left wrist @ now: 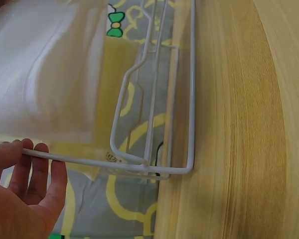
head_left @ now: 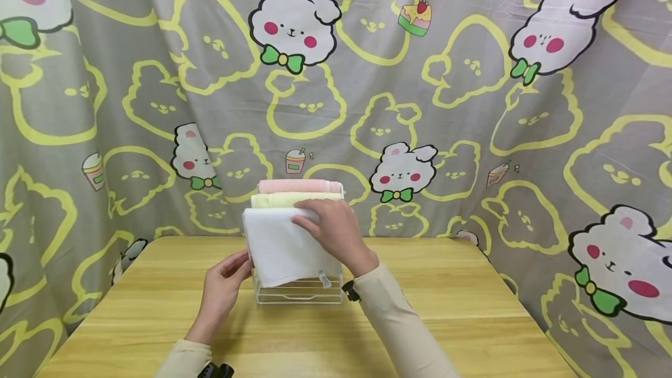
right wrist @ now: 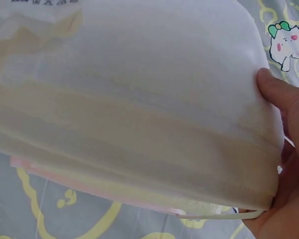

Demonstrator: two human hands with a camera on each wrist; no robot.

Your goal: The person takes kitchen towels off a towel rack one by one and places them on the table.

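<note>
1. Pinching a side wire of a white rack (left wrist: 193,99) with the left hand (head_left: 223,283), thumb and curled fingers closed on opposite sides of the thin metal.

2. Gripping a white towel (head_left: 286,244) near its upper right corner with the right hand (head_left: 337,227), thumb on the front face and fingers tucked over the top and behind, closed on the cloth.

3. Showing the white towel draped down the front of the rack, with a hem slanting lower on the left than on the right and a small pale label (head_left: 324,280) dangling near the lower right.

4. Lining up a yellow towel (head_left: 270,199) just behind the white one, and a pink towel (head_left: 294,186) farthest back, both visible along their folded top edges.

5. Revealing the rack's bottom wires below the white hem, resting on a wooden table (head_left: 446,319) between the two hands.

6. Extending from pale beige sleeves (head_left: 399,322), with a black strap (head_left: 350,291) worn at the right wrist.

7. Enclosing the scene in a gray fabric backdrop (head_left: 362,83), printed with yellow outlines and white rabbits in green bows.
</note>
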